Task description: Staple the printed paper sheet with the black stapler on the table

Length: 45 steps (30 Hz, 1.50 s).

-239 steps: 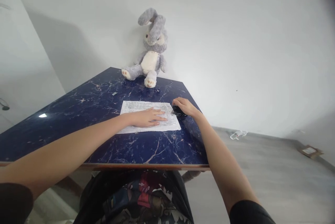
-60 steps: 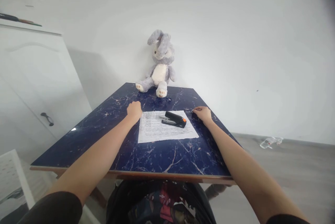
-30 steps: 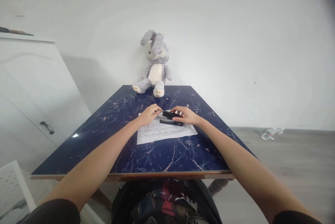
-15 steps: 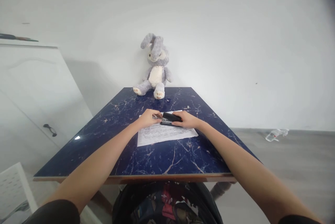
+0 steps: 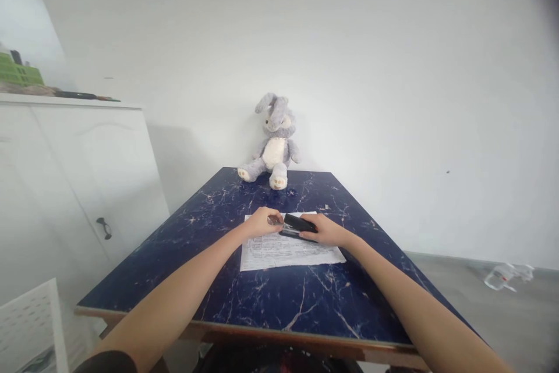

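A black stapler [image 5: 297, 225] lies on a printed sheet of paper [image 5: 288, 249] in the middle of the dark blue marble-patterned table [image 5: 262, 291]. My right hand [image 5: 324, 232] is wrapped around the stapler's right end. My left hand [image 5: 261, 224] is curled at the stapler's left end, fingertips pinching its metal front. Both hands rest on the upper part of the paper.
A grey and white plush rabbit [image 5: 273, 144] sits at the table's far edge against the white wall. A white cabinet [image 5: 78, 175] with a dark handle stands on the left. A crumpled plastic bottle [image 5: 506, 275] lies on the grey floor at right.
Two seconds ago both hands lay apart beside the paper with the stapler untouched. They have since closed in on the stapler from both ends. The camera has tilted upward.
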Tool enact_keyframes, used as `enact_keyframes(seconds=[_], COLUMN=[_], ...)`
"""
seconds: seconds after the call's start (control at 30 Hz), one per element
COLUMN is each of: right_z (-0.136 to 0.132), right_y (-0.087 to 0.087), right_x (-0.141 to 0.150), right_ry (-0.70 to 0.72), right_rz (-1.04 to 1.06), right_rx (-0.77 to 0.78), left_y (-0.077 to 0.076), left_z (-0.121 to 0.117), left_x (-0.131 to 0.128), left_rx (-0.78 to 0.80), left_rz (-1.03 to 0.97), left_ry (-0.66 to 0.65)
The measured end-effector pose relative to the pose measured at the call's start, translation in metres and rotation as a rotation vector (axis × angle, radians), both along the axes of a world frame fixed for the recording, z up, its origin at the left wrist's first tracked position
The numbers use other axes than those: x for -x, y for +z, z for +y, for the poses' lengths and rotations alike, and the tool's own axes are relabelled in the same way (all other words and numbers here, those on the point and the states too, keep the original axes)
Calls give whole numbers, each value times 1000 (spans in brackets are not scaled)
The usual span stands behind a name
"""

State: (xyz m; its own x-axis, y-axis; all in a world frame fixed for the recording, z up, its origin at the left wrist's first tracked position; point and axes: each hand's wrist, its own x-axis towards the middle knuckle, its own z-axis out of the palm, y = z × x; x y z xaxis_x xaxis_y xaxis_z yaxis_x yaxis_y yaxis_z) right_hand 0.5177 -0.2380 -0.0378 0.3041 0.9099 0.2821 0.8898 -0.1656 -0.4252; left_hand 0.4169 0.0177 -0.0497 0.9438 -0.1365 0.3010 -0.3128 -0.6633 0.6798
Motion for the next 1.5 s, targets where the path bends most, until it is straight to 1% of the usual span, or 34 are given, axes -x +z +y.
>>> enact_keyframes(seconds=[0.23,0.47,0.67,0.8,0.87,0.93,1.0,1.07,1.2,1.3,1.37,1.43,1.5], right_z=[-1,0,-1,-1,-1,-1,-1,-1,2,7,11,15,18], right_y=[0,-2,-1,-2,-4,-7,-10,-12,-13,-14,-17,-18,-17], right_x=[2,-1,-2,-4,-5,-7,-8,-8,-5,1,4,6,6], right_ry=[-4,6,9,11,-3,-2,14,-1,-47,-22,-41,-54,-43], right_rz=[34,12,-12,-8,-5,23,66,89,87,92,92,94,90], right_rx=[14,28,22,12,-6,-32,-58,-94,-167,-205,-227,-209,-151], left_y=[-3,-3,-2,2,1,-1,-4,-5,-1,1,2,2,1], left_z=[1,1,9,25,31,33,28,20,1,-6,-6,-4,-2], left_x=[-2,-1,-2,-2,-3,-5,-7,-8,-6,-6,-7,-9,-13], left_rx=[26,35,93,96,110,138,170,183,135,138,159,133,67], left_rz=[34,40,98,162,183,179,159,114,-19,-49,-47,-49,-67], left_ry=[2,-9,-78,-202,-233,-222,-206,-179,-71,-63,-64,-66,-64])
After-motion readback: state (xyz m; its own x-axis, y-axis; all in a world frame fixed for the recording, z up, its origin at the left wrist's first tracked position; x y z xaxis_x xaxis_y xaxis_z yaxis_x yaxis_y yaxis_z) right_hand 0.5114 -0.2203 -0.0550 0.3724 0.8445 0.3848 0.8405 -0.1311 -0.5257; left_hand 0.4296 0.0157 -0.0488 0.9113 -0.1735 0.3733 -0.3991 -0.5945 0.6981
